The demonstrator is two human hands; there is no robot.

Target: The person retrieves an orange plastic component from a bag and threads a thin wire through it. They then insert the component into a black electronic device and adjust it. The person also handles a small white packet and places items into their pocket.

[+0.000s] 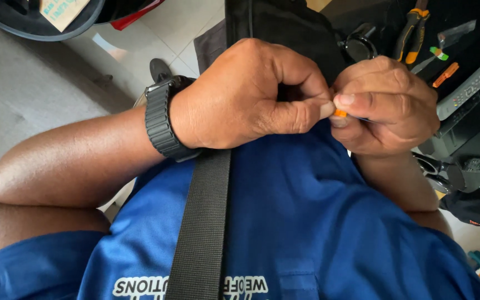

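1. My blue shirt [306, 222] fills the near part of the view, and a black webbing strap [204, 222] runs down over it from under my left hand.
2. My left hand [245, 94] sits at centre above the shirt, curled into a loose fist, its thumb pressed against a small orange piece [340, 113]. On that wrist I wear a black watch [162, 116] with a ribbed band.
3. My right hand [387, 105] is just right of the left one, touching it at the thumb tips. Its fingers are curled in, and thumb and forefinger pinch the same orange piece, so both hands grip it between them. Only a sliver of orange shows; I cannot tell what the piece is.
4. Beyond my hands lies black fabric [284, 22] against a pale tiled floor [179, 33].
5. On the far right, on a dark table [473, 16], lie a grey remote control [468, 89], pliers [409, 33] with orange-and-black handles, and a small orange tool [445, 74] between them.
6. Scissors [440, 172] with black handles lie right of my right wrist, near the table's edge.
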